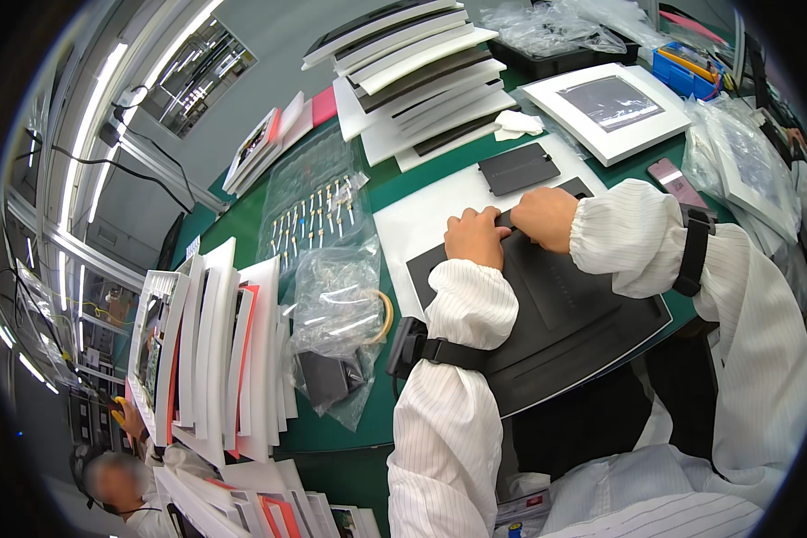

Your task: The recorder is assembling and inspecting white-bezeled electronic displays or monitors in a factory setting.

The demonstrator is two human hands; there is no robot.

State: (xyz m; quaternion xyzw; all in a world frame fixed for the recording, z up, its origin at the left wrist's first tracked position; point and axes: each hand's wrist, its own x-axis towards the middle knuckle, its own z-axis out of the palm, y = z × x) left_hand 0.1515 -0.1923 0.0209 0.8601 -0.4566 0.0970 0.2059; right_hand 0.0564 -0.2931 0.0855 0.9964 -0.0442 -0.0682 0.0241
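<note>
A large flat black panel [556,314] with a raised middle lies in front of me, on top of a white foam sheet [408,229]. Over its far edge, my left hand [475,238] is closed with curled fingers. My right hand [545,218] meets it there, also closed, knuckles up. A short dark piece [506,220] shows between the two hands; its kind and its ends are hidden by the fingers. Just beyond my hands a small dark grey rectangular cover [519,169] rests on the foam.
Left of the panel are a clear bag [336,296] and a plastic tray of small connectors [309,215]. Stacked foam-framed panels stand at the left [211,350] and at the back [421,81]. On the right are a white framed screen [605,108] and a phone [675,182]. Another person [121,484] is at lower left.
</note>
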